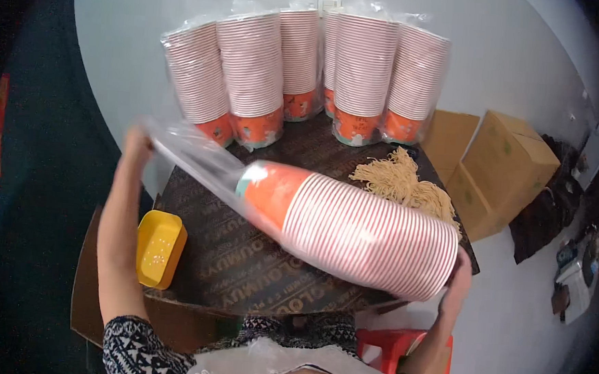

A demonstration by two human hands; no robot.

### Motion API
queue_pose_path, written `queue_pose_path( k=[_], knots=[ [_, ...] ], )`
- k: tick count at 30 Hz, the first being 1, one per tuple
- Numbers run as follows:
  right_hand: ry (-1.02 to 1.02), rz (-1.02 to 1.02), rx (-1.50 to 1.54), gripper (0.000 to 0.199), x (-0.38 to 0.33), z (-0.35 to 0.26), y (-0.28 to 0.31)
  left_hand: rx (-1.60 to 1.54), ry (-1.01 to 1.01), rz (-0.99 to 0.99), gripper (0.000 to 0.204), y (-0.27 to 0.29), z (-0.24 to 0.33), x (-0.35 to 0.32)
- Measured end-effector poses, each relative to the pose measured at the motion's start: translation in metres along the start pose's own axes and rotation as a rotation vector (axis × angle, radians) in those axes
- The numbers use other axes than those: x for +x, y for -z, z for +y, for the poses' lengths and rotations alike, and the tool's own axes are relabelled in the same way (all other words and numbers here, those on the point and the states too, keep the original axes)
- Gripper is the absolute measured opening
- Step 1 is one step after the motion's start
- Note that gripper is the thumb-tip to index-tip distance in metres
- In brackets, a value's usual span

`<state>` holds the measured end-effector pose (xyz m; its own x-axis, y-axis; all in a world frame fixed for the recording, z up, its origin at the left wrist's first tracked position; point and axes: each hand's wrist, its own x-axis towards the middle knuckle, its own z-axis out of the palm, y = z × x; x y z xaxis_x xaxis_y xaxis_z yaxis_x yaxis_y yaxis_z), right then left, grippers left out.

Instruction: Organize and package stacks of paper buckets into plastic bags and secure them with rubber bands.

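Note:
A long stack of paper cups (pixel 372 236), orange at the base with pale, red-lined rims, lies tilted across the air above the dark table. A clear plastic bag (pixel 202 159) covers its orange end and stretches up to the left. My left hand (pixel 138 141), slightly blurred, is closed on the far end of this bag. At the other end, my right hand (pixel 460 272) grips the stack by its open-rim side; its fingers are mostly hidden behind the cups.
Several bagged cup stacks (pixel 252 67) stand upright along the back of the table (pixel 212 264). A bundle of beige strings (pixel 403 179) lies at the right. The yellow plastic basket (pixel 160 250) sits at the left edge. Cardboard boxes (pixel 510 159) and a red stool (pixel 389 340) are beyond the table.

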<state>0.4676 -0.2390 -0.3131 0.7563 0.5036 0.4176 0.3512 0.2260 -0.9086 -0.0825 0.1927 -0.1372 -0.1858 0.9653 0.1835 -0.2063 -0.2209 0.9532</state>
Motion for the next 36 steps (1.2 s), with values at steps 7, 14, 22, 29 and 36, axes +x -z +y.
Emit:
queue_pose_path(
  k=[7,14,22,29,36],
  knots=[
    [0.174,-0.094,0.040,0.050,-0.002,-0.028,-0.020,-0.059,-0.244,0.124,0.038,-0.038,0.076,0.010],
    [0.410,-0.289,-0.522,0.079,-0.029,-0.085,-0.072,-0.350,-0.193,-0.269,0.071,-0.022,0.104,0.022],
    [0.337,-0.263,-0.426,0.067,-0.035,-0.066,-0.081,0.219,0.235,-0.355,0.112,0.007,-0.087,-0.028],
    [0.187,-0.263,-0.291,0.069,-0.046,-0.062,-0.073,0.121,0.653,-0.378,0.067,-0.022,-0.164,-0.002],
    [0.168,-0.069,-0.164,0.088,-0.045,-0.042,-0.071,-0.110,-0.105,0.147,0.021,-0.112,-0.085,0.008]
  ],
)
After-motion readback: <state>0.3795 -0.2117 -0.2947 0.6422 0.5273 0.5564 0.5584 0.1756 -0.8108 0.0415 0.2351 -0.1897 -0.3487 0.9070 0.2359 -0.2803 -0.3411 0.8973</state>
